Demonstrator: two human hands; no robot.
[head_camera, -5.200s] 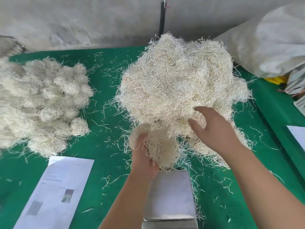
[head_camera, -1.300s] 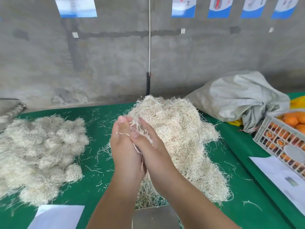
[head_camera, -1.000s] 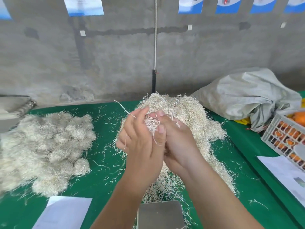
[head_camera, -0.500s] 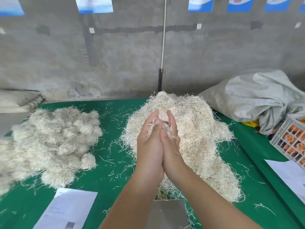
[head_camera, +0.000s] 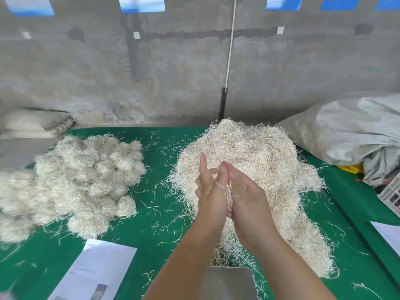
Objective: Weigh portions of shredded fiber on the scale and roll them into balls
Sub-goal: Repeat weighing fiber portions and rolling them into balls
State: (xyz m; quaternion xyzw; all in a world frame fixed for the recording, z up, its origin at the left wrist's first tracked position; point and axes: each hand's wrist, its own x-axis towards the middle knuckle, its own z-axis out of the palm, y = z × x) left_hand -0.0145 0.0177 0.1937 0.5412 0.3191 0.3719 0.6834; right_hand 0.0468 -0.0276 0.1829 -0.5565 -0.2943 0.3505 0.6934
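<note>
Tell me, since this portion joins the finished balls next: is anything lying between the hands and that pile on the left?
Nothing visible blocks the way. The portion sits pressed between the left hand and right hand; between them and the pile of balls lies only green table with stray strands. The paper sheet lies nearer, off that path.

1 head-worn camera looks forward and down, close over the green table [head_camera: 164, 191].

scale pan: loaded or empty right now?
Looks empty. The visible part of the scale pan is bare metal, only stray strands at its far edge. The portion is pressed between both palms above. The pan's near end is out of frame.
</note>
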